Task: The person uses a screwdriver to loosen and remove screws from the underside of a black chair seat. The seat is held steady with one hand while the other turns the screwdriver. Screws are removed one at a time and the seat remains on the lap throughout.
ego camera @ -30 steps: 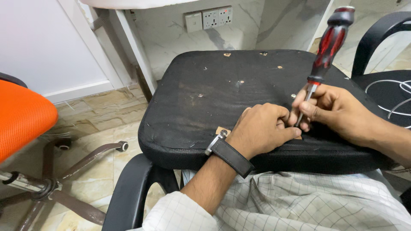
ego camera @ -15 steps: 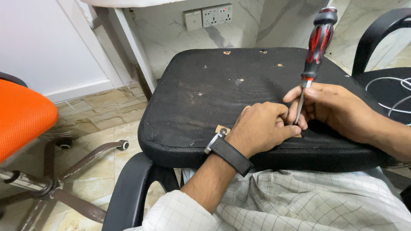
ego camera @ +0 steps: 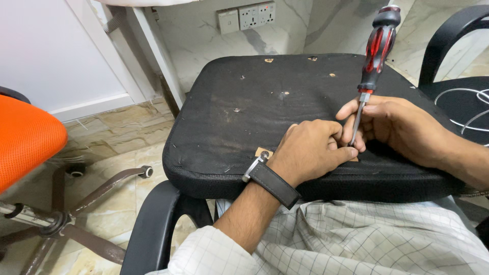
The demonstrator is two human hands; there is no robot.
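Observation:
A black fabric chair seat (ego camera: 254, 107) lies upside down across my lap, with several small holes and screws in its underside. My left hand (ego camera: 310, 150), with a black strap on the wrist, rests curled on the seat near its front edge, fingertips at the screwdriver's tip. My right hand (ego camera: 392, 125) pinches the metal shaft of a red and black screwdriver (ego camera: 376, 48), which stands nearly upright with its tip hidden between my fingers. A small tan patch (ego camera: 263, 152) shows beside my left wrist.
An orange chair (ego camera: 28, 137) with a brown star base (ego camera: 76, 203) stands at the left. A black armrest (ego camera: 153, 229) curves below the seat. Another black chair (ego camera: 453, 61) is at the right. Wall sockets (ego camera: 249, 15) sit behind, above a marble floor.
The screwdriver has straightened from a rightward tilt to nearly upright. My right hand has slid slightly up and left along the shaft. My left hand has stayed in place.

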